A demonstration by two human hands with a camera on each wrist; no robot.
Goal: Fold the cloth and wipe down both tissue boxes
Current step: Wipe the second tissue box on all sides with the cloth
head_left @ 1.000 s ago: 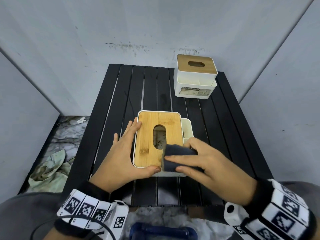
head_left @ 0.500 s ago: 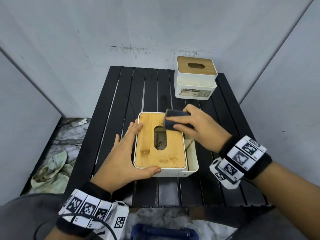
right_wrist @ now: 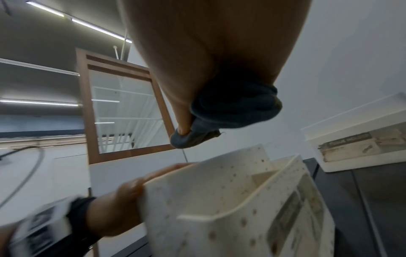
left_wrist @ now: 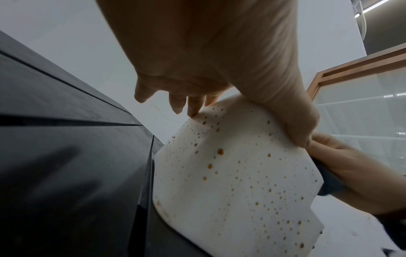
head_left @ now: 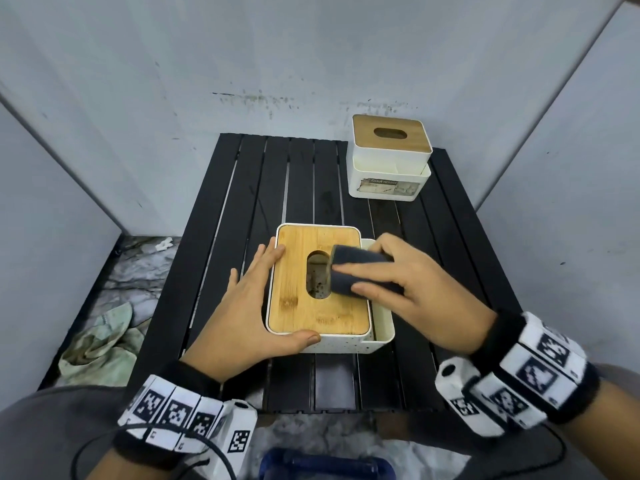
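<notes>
Right hand [head_left: 412, 289] of mine has its fingers and thumb curled round the folded dark cloth [head_left: 353, 271], pressed on the bamboo lid [head_left: 311, 299] of the near tissue box [head_left: 346, 342] just right of the oval slot [head_left: 317, 275]. Left hand [head_left: 249, 313] lies flat and open against the box's left side, thumb along the near edge, bracing it on the black slatted table [head_left: 214, 237].

To wipe well I would keep the pad flat, run strokes lengthwise along the grain, and skirt the slot so the cloth edge does not catch. The speckled white walls [left_wrist: 230, 173] look spotted and, I judge, need wiping too.

Count: two tissue boxes, the second [head_left: 389, 164] at the far right, well apart; one cloth in hand; two hands; one pale rag [head_left: 100, 344] on the floor to the left.
</notes>
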